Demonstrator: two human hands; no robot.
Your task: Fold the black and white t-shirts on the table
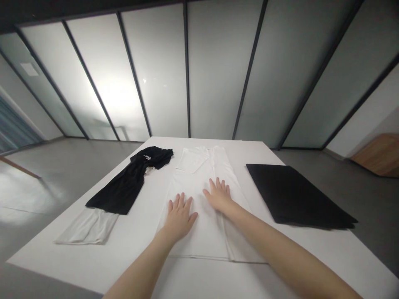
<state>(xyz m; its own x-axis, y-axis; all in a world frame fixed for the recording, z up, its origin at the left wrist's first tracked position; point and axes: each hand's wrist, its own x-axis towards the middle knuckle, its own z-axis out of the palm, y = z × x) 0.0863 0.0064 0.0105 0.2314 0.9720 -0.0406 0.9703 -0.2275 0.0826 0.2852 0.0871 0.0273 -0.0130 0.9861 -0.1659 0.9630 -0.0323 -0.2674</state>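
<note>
While I watch through the head-worn camera, the person's left hand [179, 216] and right hand [220, 195] reach in from the bottom of the view over the white worktop [46, 265]. Both lie palm down with the fingers spread wide, resting on the cloth and gripping nothing. Beneath them, in the middle of the worktop, what look like white trousers [199, 226] lie flat and lengthwise, with a straight edge nearest me and two long panels running away. A pale rectangular flap [192, 160] sits at the far end. From here, this piece looks laid out and smoothed, not folded up small. To its left, a black garment [131, 182] lies diagonally over a white cloth [87, 227], whose end pokes out toward me. A small white print [147, 158] on the black is too tiny for me to read, and I can see no other writing or brand. To the right lies a flat, neat black stack [296, 195]. Beyond the worktop are a grey floor [62, 174] and frosted glass panels [158, 74] in dark frames.
</note>
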